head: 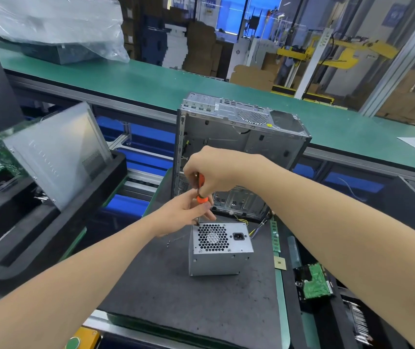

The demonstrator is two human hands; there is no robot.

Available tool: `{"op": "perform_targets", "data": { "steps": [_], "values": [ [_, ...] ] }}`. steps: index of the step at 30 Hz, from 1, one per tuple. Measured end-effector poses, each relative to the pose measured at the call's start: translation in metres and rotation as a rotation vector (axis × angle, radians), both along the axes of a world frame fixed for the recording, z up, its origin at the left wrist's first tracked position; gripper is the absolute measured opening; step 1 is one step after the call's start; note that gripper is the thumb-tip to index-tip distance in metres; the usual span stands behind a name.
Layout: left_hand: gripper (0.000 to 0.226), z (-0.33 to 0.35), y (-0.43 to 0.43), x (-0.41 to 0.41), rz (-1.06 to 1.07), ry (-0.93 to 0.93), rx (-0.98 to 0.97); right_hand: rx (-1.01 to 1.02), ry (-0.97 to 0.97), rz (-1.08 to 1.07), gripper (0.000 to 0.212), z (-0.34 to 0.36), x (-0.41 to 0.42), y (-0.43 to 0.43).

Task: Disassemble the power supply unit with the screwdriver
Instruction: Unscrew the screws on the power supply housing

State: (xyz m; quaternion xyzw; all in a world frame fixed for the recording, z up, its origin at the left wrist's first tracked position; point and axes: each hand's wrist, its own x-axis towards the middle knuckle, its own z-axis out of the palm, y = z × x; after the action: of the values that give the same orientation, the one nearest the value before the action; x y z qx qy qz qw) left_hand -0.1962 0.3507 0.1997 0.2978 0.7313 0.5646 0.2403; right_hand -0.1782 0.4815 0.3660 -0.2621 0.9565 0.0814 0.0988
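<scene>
A grey metal power supply unit [220,250] stands on a dark foam mat [188,298], its fan grille and power socket facing up. An orange-and-black screwdriver [202,191] stands upright with its tip at the unit's top left corner. My right hand [214,170] grips the handle from above. My left hand [188,210] pinches the lower end of the handle and the shaft just above the corner. Bundled cables [254,229] trail from the unit's back toward the case.
An open, empty computer case [239,147] stands behind the unit. A black foam tray [57,222] with a metal side panel leans at left. Memory sticks [275,238], a CPU [280,263] and a hard drive [314,283] lie right. A loose screw [168,244] lies on the mat.
</scene>
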Motion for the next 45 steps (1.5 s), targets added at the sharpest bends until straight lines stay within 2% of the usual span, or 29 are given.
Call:
{"op": "perform_targets", "data": {
  "steps": [3, 5, 9, 11, 13, 15, 17, 21, 24, 27, 34, 45],
  "values": [
    [0.018, -0.002, -0.001, 0.000, -0.010, -0.022, -0.002, 0.045, -0.074, 0.087, 0.025, 0.000, -0.001, 0.001],
    [0.024, -0.003, -0.001, -0.001, -0.008, -0.026, -0.015, 0.034, -0.082, 0.093, 0.029, -0.003, 0.000, 0.001],
    [0.023, -0.004, -0.001, -0.003, -0.018, -0.017, -0.025, 0.026, -0.037, 0.109, 0.011, -0.005, 0.001, 0.001],
    [0.009, -0.004, 0.000, -0.003, -0.021, -0.003, -0.022, 0.006, 0.064, 0.028, 0.024, -0.010, 0.004, 0.000],
    [0.011, -0.004, 0.000, -0.004, -0.007, 0.001, -0.021, -0.005, 0.260, -0.147, 0.048, -0.020, 0.005, -0.003],
    [0.012, -0.005, 0.000, -0.004, 0.002, 0.017, -0.029, -0.036, 0.353, -0.293, 0.059, -0.028, 0.005, -0.007],
    [0.014, -0.006, -0.002, -0.004, 0.004, 0.062, -0.049, -0.105, 0.279, -0.343, 0.054, -0.031, 0.004, -0.007],
    [0.043, -0.018, -0.011, -0.007, 0.087, 0.224, -0.142, -0.164, 0.158, -0.248, 0.039, -0.025, 0.003, -0.005],
    [0.032, -0.031, -0.015, -0.006, 0.138, 0.385, -0.272, -0.147, 0.109, -0.157, 0.026, -0.020, 0.004, -0.004],
    [0.019, -0.039, -0.014, -0.002, 0.190, 0.440, -0.292, -0.152, 0.038, -0.090, 0.012, -0.012, 0.007, -0.001],
    [0.009, -0.043, -0.005, -0.002, 0.221, 0.485, -0.297, -0.149, -0.052, -0.071, 0.021, -0.009, 0.010, 0.003],
    [0.009, -0.040, 0.003, 0.001, -0.017, 0.602, -0.557, -0.228, 0.006, -0.131, 0.018, 0.006, 0.017, 0.005]
  ]
}}
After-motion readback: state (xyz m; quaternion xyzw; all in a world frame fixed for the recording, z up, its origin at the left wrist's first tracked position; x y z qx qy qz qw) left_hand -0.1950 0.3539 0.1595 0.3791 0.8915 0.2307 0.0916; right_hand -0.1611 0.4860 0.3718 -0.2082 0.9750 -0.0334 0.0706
